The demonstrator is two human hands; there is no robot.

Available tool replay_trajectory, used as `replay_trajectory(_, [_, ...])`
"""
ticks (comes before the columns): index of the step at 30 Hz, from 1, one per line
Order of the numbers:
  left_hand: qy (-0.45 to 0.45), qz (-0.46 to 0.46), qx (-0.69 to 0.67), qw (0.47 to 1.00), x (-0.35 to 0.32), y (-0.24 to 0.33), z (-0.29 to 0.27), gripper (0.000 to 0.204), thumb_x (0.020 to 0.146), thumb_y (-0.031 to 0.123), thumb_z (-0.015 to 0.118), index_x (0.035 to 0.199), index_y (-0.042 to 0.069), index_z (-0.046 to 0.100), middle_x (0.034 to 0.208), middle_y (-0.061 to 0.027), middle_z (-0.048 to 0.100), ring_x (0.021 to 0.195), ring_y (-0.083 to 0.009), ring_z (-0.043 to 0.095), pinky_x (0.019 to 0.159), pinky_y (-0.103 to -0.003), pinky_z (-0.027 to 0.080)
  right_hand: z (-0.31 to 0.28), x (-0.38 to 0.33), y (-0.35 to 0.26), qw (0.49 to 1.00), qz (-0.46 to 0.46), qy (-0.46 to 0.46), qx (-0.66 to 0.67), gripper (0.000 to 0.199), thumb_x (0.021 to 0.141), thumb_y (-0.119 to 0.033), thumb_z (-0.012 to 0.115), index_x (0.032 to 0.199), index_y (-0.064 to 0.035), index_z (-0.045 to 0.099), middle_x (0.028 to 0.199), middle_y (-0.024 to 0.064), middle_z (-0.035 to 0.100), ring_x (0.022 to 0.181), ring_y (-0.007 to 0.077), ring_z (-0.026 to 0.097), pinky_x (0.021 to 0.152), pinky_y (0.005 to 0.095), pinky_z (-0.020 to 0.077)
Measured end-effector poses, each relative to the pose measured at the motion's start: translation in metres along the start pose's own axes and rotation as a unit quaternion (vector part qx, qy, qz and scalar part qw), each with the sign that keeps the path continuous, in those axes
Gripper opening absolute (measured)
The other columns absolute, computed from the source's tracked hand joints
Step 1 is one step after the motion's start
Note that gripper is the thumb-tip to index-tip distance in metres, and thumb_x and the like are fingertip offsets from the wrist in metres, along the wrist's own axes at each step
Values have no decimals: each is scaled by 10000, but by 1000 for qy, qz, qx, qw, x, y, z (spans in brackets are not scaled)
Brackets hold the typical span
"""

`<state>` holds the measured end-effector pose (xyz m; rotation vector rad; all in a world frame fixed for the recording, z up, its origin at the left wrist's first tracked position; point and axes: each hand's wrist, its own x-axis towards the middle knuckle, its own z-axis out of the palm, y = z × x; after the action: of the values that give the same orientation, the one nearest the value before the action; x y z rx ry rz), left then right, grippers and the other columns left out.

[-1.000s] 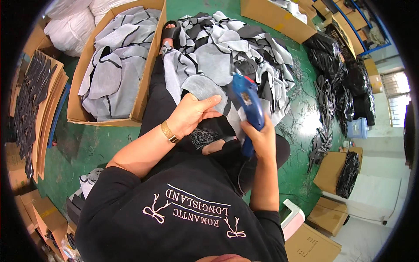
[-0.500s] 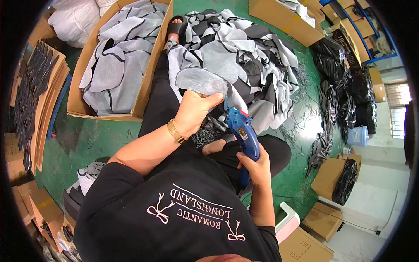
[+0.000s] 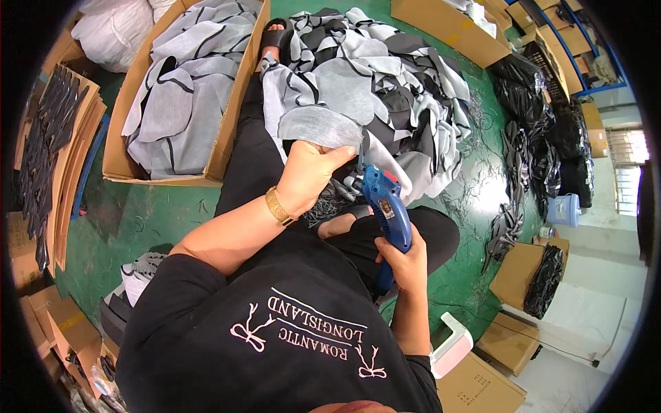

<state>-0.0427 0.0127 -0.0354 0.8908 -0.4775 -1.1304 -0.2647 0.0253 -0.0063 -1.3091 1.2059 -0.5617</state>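
My left hand [image 3: 309,173] pinches the edge of a rounded grey fabric piece [image 3: 321,126], its thumb pointing right along the edge. In my right hand [image 3: 406,259] is a blue handheld electric cutter [image 3: 387,206] with a red button, gripped by its handle. The cutter's narrow tip points up and touches or nearly touches the fabric beside my left thumb. Exact contact at the tip is too small to make out. Just beyond, a large heap of grey and black fabric pieces [image 3: 420,103] spreads over the floor and against my leg.
At the left stands an open cardboard box [image 3: 231,148] of grey fabric pieces. Flat cardboard sheets [image 3: 69,186] with black strips lie farther left. Black plastic bags [image 3: 527,103] and a light blue bucket [image 3: 564,210] line the right. Thread scraps litter the green floor [image 3: 165,220].
The cutter in my right hand has shifted slightly to the right along the fabric edge. My left hand keeps almost the same place and hold.
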Motion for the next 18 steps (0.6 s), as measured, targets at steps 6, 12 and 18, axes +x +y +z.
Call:
replay_trajectory(6, [4,9,12,1000,-3,0,3,119,836,2,636,949,-30,653,901,-52,667,805,-118,624,734,-253,494,1,0,-2,1000,-2,4,3,320,746,-70,708,1017,35,573,729,41,591,563,105,567,518,251,458])
replay_trajectory(12, [-14,-6,21,1000,-3,-3,1,114,830,-1,642,940,-29,653,889,-46,664,793,-111,617,724,-253,490,-2,2,-2,1000,0,-5,26,308,754,-62,702,1016,35,573,729,38,589,557,106,563,517,249,454])
replay_trajectory(18, [-21,-13,37,999,-3,-5,-3,116,823,16,649,932,-25,655,875,-35,663,777,-105,613,716,-252,489,-5,6,-2,998,8,-27,63,319,750,-40,694,1031,43,569,778,45,595,559,112,565,522,251,462])
